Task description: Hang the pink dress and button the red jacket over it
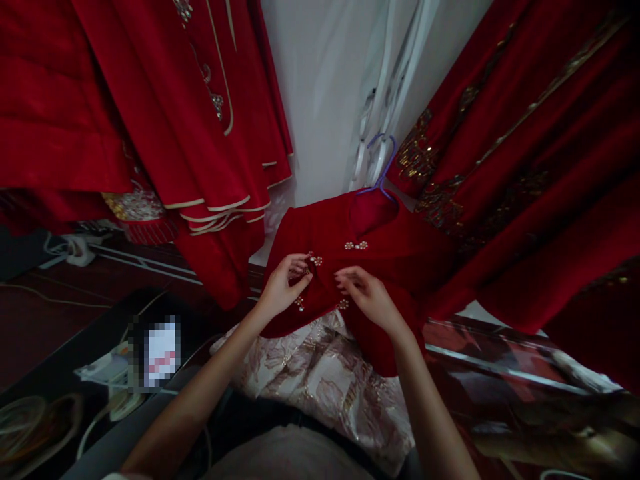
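Observation:
A short red jacket (pixel 320 223) on a purple hanger (pixel 385 177) spreads out in front of me, its lower front parted. At the collar a pearl-and-gold flower clasp (pixel 356 246) is fastened. My left hand (pixel 286 283) pinches the jacket's left front edge, beside a second flower clasp half (pixel 316 261). Below that hand hangs another clasp half (pixel 299 304). My right hand (pixel 369 293) is over the right front panel, fingers bent and thumb close to them; whatever is between the fingertips is hidden. Just under it sits a matching clasp half (pixel 344 304).
Pale brocade fabric (pixel 320 373) lies across my lap beneath the jacket. Red garments (pixel 215 153) hang on the left, and embroidered red ones (pixel 500 167) on the right. A black table (pixel 60 363) with cables and a blurred-out white item stands to my left.

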A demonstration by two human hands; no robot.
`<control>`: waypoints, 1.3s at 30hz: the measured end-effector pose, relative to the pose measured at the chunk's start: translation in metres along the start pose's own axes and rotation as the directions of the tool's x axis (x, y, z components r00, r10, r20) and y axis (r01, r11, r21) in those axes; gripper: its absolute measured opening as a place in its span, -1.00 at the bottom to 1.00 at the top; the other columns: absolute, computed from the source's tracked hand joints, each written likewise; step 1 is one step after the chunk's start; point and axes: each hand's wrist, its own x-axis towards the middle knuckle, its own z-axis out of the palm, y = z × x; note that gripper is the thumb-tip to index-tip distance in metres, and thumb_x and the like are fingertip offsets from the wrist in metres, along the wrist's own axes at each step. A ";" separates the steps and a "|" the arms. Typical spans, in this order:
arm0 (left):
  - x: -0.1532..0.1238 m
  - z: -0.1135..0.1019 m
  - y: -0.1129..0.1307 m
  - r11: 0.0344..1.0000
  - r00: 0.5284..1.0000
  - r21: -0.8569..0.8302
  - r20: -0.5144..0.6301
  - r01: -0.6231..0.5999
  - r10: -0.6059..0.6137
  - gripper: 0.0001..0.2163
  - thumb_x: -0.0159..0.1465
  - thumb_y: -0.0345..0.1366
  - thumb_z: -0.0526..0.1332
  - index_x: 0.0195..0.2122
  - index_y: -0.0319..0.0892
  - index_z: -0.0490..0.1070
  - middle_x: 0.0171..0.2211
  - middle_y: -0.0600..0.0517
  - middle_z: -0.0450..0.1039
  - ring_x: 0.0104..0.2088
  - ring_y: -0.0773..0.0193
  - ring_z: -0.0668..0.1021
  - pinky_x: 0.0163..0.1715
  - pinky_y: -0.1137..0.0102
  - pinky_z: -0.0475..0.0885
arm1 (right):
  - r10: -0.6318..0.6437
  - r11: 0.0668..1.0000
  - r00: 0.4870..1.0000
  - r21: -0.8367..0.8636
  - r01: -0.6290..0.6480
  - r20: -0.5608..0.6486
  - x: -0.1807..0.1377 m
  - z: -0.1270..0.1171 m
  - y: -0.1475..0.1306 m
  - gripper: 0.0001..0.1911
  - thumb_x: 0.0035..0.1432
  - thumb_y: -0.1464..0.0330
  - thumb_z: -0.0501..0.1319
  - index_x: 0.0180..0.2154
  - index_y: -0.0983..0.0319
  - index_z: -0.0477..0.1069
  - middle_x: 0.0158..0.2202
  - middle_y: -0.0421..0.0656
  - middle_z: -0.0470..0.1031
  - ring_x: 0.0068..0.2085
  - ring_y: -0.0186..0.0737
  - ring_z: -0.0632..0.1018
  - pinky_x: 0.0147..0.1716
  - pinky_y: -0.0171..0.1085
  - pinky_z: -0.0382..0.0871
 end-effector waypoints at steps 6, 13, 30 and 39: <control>-0.066 -0.017 0.011 0.960 0.994 0.277 0.083 0.040 -0.066 -0.80 0.17 -0.19 0.29 -0.24 -0.13 0.36 -0.20 0.00 0.39 -0.13 0.22 0.47 -0.04 0.25 0.39 | 0.159 0.971 0.987 -0.184 -0.150 0.037 -0.063 -0.056 -0.002 -0.77 0.22 0.20 0.15 -0.15 0.14 0.45 -0.23 -0.12 0.55 -0.26 -0.18 0.58 -0.27 -0.18 0.52; -0.092 0.001 -0.006 0.858 0.956 0.514 0.260 -0.018 -0.135 -0.66 0.13 -0.17 0.31 -0.08 -0.10 0.36 -0.08 -0.03 0.30 -0.04 0.08 0.41 -0.03 0.17 0.37 | 0.065 0.960 0.997 -0.275 -0.052 0.041 -0.057 -0.027 -0.002 -0.69 0.18 0.24 0.18 -0.03 0.14 0.34 -0.10 -0.07 0.46 -0.15 -0.16 0.53 -0.24 -0.17 0.49; -0.089 0.037 0.025 0.864 0.853 0.443 0.521 -0.241 -0.029 -0.59 0.29 -0.41 0.07 0.17 -0.06 0.23 -0.02 -0.06 0.38 -0.04 0.14 0.49 -0.04 0.27 0.42 | 0.124 0.953 0.981 -0.258 -0.161 -0.152 -0.041 -0.016 0.015 -0.81 -0.01 0.40 0.13 -0.27 0.18 0.26 -0.46 -0.24 0.37 -0.45 -0.25 0.45 -0.41 -0.28 0.31; -0.095 0.027 0.020 0.958 0.919 0.283 0.386 -0.036 -0.079 -0.81 0.28 -0.31 0.16 -0.07 -0.08 0.35 -0.21 0.06 0.42 -0.21 0.32 0.50 -0.14 0.42 0.42 | 0.112 0.989 0.989 -0.110 -0.101 0.099 -0.056 0.001 -0.033 -0.69 -0.01 0.48 0.13 -0.15 0.21 0.27 -0.42 -0.27 0.38 -0.42 -0.36 0.42 -0.44 -0.38 0.27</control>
